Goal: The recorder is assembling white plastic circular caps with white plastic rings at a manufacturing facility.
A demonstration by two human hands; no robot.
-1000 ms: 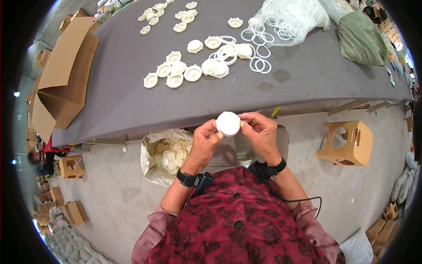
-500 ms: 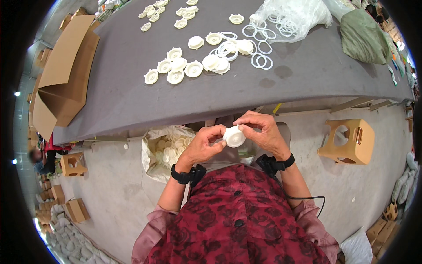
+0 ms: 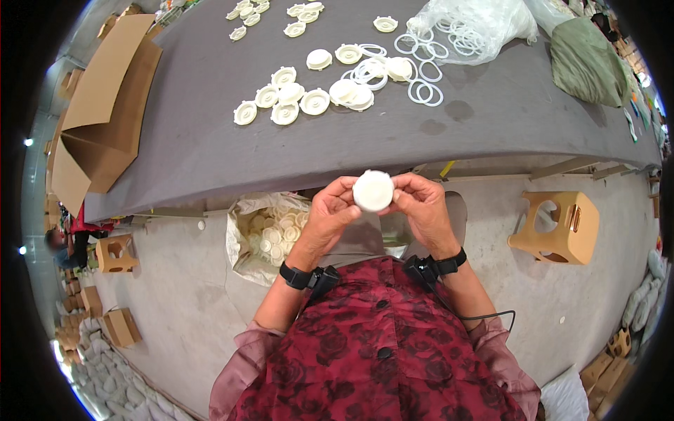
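Between both hands, just off the table's near edge, I hold a round white plastic cap point(image 3: 373, 191), its smooth flat face turned up toward me. The fingers of my left hand point(image 3: 330, 212) grip its left rim. My right hand point(image 3: 421, 208) pinches the opposite rim between thumb and fingers. Ahead on the grey table lie several more white caps point(image 3: 314, 102), most showing their ringed inner side. Thin white sealing rings point(image 3: 425, 92) lie among and beside them, and others spill from a clear plastic bag point(image 3: 484, 28).
A cardboard box point(image 3: 112, 105) with raised flaps stands at the table's left end. Below the edge sits an open sack point(image 3: 246, 231) of white discs. A tan plastic stool point(image 3: 554, 228) is on the floor to the right. Grey-green cloth point(image 3: 590, 62) lies at the far right.
Both hands have lifted the cap slightly away from me. It has turned over from a tilted, ringed side to its smooth face, and my right fingers now hold its right rim.
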